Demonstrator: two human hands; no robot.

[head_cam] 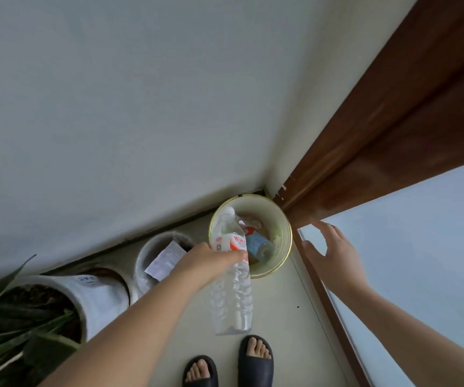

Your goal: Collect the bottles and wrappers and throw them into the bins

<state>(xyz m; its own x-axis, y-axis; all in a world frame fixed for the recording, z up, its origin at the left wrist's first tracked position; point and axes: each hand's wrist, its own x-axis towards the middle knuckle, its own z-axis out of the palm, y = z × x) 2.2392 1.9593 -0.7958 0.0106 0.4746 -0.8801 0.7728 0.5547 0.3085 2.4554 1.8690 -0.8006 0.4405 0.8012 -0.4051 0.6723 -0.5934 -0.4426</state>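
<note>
My left hand (205, 262) grips a clear plastic bottle (232, 291) with a red and white label around its middle. The bottle's white cap points into a round cream bin (282, 216) with a gold rim, standing in the corner of the floor. Inside the bin lie a blue-labelled bottle (260, 245) and some crumpled wrappers. My right hand (330, 248) hovers to the right of the bin with its fingers spread, holding nothing.
A grey bin (152, 247) with a white paper in it stands left of the cream bin. A white plant pot (96, 300) with dark leaves sits at the far left. A brown wooden door frame (393, 129) runs on the right. My feet in dark slippers (256, 361) stand below.
</note>
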